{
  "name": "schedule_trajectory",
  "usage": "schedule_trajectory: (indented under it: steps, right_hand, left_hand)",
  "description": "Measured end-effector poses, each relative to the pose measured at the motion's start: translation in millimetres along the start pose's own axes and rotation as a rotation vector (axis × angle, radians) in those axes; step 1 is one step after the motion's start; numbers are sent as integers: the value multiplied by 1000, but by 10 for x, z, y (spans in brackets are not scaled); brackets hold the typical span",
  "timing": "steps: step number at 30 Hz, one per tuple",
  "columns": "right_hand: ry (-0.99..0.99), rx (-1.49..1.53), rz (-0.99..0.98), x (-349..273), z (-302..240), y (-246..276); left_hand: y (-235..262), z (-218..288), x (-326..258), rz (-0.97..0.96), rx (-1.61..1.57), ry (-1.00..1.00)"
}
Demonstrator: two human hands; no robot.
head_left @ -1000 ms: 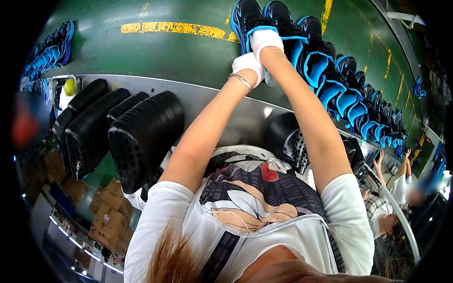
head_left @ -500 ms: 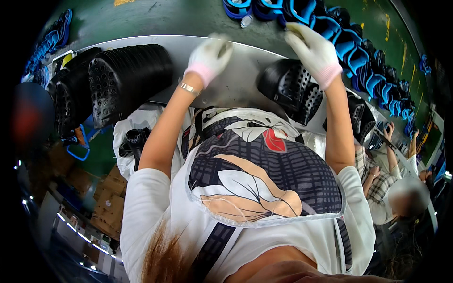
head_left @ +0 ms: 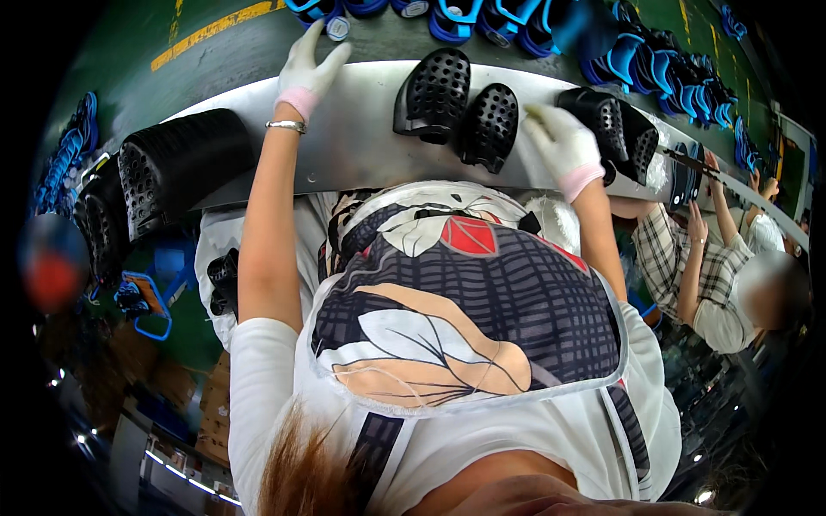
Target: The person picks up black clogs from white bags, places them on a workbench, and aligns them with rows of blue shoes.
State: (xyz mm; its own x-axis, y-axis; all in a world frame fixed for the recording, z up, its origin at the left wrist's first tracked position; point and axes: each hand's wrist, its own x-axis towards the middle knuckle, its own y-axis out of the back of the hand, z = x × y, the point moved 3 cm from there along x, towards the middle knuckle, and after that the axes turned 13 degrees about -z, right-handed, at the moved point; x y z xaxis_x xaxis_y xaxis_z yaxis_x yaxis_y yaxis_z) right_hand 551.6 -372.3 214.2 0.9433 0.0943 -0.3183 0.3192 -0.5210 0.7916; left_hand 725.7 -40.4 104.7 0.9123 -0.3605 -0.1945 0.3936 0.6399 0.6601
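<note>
My left hand (head_left: 308, 72), in a white glove with a pink cuff, reaches over the far edge of the metal table (head_left: 353, 107). Its thumb and fingers are spread, with nothing seen between them. Just past the fingertips is a small round white piece (head_left: 338, 28) beside the blue shoes. My right hand (head_left: 561, 142), gloved the same way, hovers low over the table with its fingers stretched out. A black perforated clog (head_left: 489, 127) lies to its left, and another black clog (head_left: 435, 93) is beside that one. To its right rest two more black clogs (head_left: 601, 120).
Stacked black clogs (head_left: 185, 155) occupy the table's left end. Beyond the far edge, a long row of black-and-blue shoes (head_left: 454, 21) stretches right over the green floor. At the right, a person in a checked shirt (head_left: 658, 258) holds their hands near the table.
My left hand has moved left to the far edge. My right hand has come down, nearer to me. A pair of black clogs now lies mid-table between my hands. The view has shifted.
</note>
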Motion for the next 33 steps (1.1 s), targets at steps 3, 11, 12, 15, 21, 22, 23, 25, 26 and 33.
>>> schedule_trajectory:
  steps: [3,11,12,15,21,22,23,25,26,33]
  right_hand:
    - [-113,167,-129,-206,-118,-268]
    - [-12,-14,-79,-274,-103,-548]
    - [89,-31,52,-247,-9,-663]
    - [155,-73,49,-102,-13,-727]
    - [230,-45,-60,-66,-66,-700]
    - [245,-61,-75,-36,-93,-684]
    - [259,-81,-93,-11,-105,-649]
    - [319,-61,-91,-35,-198,-507]
    - [289,48,-80,-86,-209,-457]
    - [472,268,175,-124,-632,128]
  left_hand:
    - [-173,808,-77,-223,28,-288]
    - [-964,1258,-310,-293,-180,-50]
    - [-986,1171,-373,-272,-191,-42]
    - [-982,818,-627,-274,-272,68]
    - [-978,770,-893,-267,-346,221]
    - [-937,751,-903,-264,-326,234]
    - [-916,735,-904,-262,-310,248]
    - [-843,545,-920,-189,-301,223]
    - [-727,644,-935,-160,-230,214]
    - [-211,1494,-865,-192,-699,-55]
